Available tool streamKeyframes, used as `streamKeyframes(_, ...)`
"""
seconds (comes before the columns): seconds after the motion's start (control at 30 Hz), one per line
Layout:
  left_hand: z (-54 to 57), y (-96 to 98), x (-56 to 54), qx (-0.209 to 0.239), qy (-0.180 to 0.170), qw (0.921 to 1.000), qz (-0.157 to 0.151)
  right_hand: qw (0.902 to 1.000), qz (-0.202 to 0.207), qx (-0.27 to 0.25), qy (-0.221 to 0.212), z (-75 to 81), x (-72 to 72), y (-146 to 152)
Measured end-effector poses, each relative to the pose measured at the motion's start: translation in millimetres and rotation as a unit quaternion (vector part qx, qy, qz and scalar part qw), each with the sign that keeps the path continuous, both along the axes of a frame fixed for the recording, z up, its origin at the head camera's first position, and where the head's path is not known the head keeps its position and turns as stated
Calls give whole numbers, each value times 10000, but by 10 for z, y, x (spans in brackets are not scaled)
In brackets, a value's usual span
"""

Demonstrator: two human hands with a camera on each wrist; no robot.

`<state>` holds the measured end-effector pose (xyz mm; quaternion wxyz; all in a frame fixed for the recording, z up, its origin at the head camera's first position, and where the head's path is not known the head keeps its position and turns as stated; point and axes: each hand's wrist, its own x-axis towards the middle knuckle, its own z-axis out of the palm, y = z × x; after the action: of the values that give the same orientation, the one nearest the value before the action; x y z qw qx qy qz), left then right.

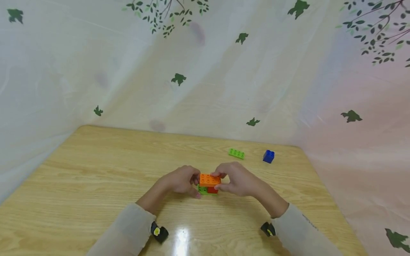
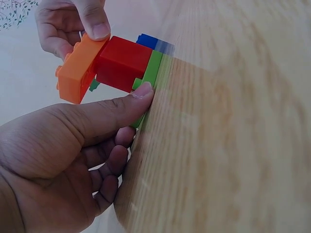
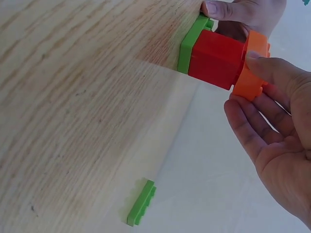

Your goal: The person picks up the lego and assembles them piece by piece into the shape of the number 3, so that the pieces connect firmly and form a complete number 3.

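At the middle of the table, a flat green building brick [image 1: 202, 190] lies with a taller red brick [image 3: 216, 59] standing on one end of it. My left hand [image 1: 184, 180] pinches the other end of the green brick, thumb on its near side. Over the red brick, my right hand [image 1: 238, 179] grips a flat orange brick [image 1: 207, 180] between thumb and fingers. The orange brick overhangs toward the left hand and sits slightly tilted in the left wrist view. Whether it is fully pressed onto the red brick, I cannot tell.
Farther back on the wooden table [image 1: 105, 170] lies another flat green brick [image 1: 236, 153]. A blue brick [image 1: 268, 156] stands to its right. A pale curtain [image 1: 211, 99] with leaf prints hangs behind the table.
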<state>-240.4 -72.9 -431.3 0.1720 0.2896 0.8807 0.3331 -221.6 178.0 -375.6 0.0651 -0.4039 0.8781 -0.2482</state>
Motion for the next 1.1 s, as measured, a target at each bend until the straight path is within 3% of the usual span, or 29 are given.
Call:
streamKeyframes(0.23,-4,-15,4,71,-43,10000,-9,9997,140,168,137,37,-1,2)
streamKeyframes(0.47,2,-12,7,199,-90,9997,-57,9999,-71,-73,-104,23,27,39)
streamKeyframes(1.1,-25,-9,-18,134,4,9999,-75,9997,130,-111,-170,0,1,-23)
